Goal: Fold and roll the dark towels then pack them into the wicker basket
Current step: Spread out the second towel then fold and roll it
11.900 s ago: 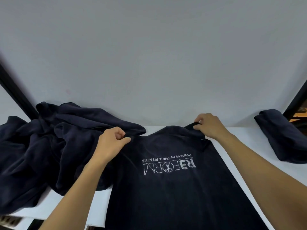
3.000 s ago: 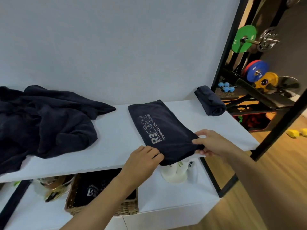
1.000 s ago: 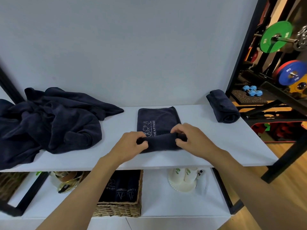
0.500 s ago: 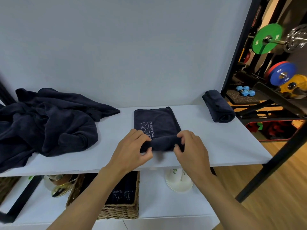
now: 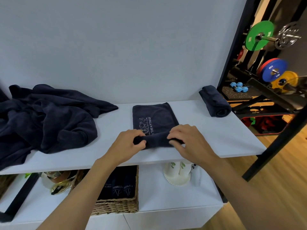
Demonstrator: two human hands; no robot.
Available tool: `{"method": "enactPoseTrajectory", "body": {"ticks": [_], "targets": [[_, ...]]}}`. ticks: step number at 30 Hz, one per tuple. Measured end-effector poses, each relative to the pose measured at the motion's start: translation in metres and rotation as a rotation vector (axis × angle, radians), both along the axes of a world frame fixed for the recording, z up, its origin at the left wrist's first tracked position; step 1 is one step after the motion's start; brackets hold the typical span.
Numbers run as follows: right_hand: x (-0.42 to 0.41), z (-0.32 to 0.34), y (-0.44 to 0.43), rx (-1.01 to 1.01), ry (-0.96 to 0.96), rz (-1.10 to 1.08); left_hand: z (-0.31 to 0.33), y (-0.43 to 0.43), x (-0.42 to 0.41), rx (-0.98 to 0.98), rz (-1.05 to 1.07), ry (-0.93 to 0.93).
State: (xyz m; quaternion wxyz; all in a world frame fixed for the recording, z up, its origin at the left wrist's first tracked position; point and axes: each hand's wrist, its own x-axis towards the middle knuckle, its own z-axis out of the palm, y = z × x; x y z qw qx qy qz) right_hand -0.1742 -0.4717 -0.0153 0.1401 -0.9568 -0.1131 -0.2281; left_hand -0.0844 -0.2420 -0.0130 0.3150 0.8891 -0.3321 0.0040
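Two hands share a single stage of the task. We see the left hand (image 5: 127,145) and the right hand (image 5: 187,141) each curled round the near end of the folded towel (image 5: 154,120), fingers over the top and thumbs against its near face, clamped on a short roll that spans the cloth's width. The far part of this towel, printed with pale lettering, lies flat on the desk (image 5: 224,140) and reaches toward the wall. We judge the folding of this piece complete and its rolling only begun. One rolled towel (image 5: 214,102) rests finished at the right end of the desk, well apart from the hands and not yet packed. To the left, a heap of dark towels (image 5: 46,117) lies crumpled and unfolded; we cannot count them. On the lower shelf, the wicker basket (image 5: 119,206) stands beneath the left forearm and already holds packed towels (image 5: 121,186) set side by side. How much room is left we cannot tell, since the forearm covers part of it. We judge most of the work to lie ahead in that heap.
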Motion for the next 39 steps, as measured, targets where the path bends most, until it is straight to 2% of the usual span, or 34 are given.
{"method": "enactPoseTrajectory", "body": {"ticks": [3, 7, 11, 14, 17, 20, 22, 24, 27, 29, 32, 34, 35, 39], "targets": [[0.004, -0.007, 0.001, -0.129, 0.155, 0.002, 0.001, 0.002, 0.006, -0.02, 0.005, 0.151], [0.016, 0.005, -0.001, -0.054, 0.247, -0.029, 0.007, 0.003, 0.016, -0.043, -0.062, 0.29], [0.021, 0.014, -0.004, -0.066, 0.349, -0.009, 0.007, 0.005, 0.02, -0.008, -0.131, 0.335], [0.019, 0.014, -0.006, 0.043, 0.441, 0.016, 0.003, 0.007, 0.022, -0.004, -0.143, 0.351], [0.03, 0.015, -0.009, 0.264, 0.534, 0.015, 0.002, 0.006, 0.028, -0.04, -0.112, 0.376], [0.045, 0.016, -0.011, 0.352, 0.545, -0.035, 0.002, 0.004, 0.032, -0.046, -0.064, 0.375], [0.052, 0.014, -0.01, 0.326, 0.464, -0.048, 0.002, 0.002, 0.034, 0.006, -0.04, 0.292], [0.052, 0.012, -0.008, 0.163, 0.301, -0.055, 0.0, 0.002, 0.035, 0.052, -0.013, 0.134], [0.046, 0.004, -0.008, -0.09, 0.088, -0.049, -0.009, 0.006, 0.031, 0.105, -0.056, -0.277], [0.036, -0.002, -0.01, -0.179, 0.07, -0.031, -0.017, 0.009, 0.028, 0.178, -0.12, -0.518], [0.03, -0.011, -0.012, -0.3, 0.147, -0.042, -0.023, 0.008, 0.027, 0.311, -0.148, -0.645], [0.034, -0.005, -0.007, -0.297, 0.169, -0.046, -0.018, 0.005, 0.028, 0.318, -0.154, -0.601], [0.036, 0.001, -0.005, -0.258, 0.191, -0.049, -0.013, 0.003, 0.03, 0.29, -0.153, -0.522], [0.054, 0.019, -0.01, 0.175, 0.469, -0.037, 0.007, 0.003, 0.052, 0.136, -0.089, 0.071]]}}
